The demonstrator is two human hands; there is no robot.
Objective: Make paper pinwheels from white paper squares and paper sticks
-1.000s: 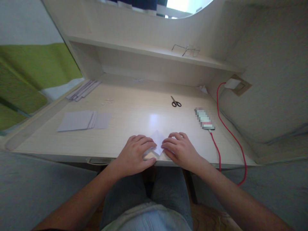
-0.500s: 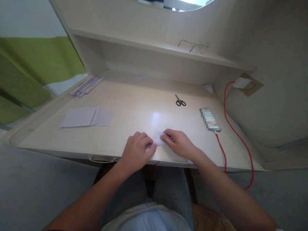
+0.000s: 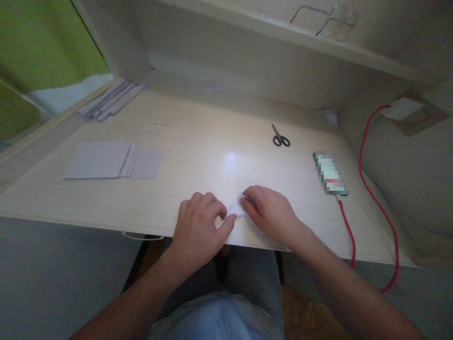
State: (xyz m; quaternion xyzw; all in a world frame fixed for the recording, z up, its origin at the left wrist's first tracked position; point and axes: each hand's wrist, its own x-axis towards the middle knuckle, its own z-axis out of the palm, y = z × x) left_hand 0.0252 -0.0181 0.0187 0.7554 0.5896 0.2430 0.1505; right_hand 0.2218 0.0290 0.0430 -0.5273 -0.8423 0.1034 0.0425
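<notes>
A: Item one?
B: Small folded white paper (image 3: 236, 208), lying flat at the table's (image 3: 198, 165) near edge, pinched between both hands.
A: Hands?
B: Left hand (image 3: 200, 226) at the paper's 8 o'clock, fingers curled and pressing its corner; right hand (image 3: 272, 215) at 3 o'clock, fingers bent down onto the paper.
A: Surroundings?
B: Stack of grey sheets (image 3: 109, 160) at 10 o'clock, well apart. Paper strips (image 3: 111, 99) farther, same direction, at the back corner. Scissors (image 3: 281, 139) at 1 o'clock. Phone (image 3: 331, 174) at 2 o'clock, a red cable (image 3: 368, 189) plugged into it. Eyeglasses (image 3: 329, 19) lay on the shelf (image 3: 265, 33) above.
</notes>
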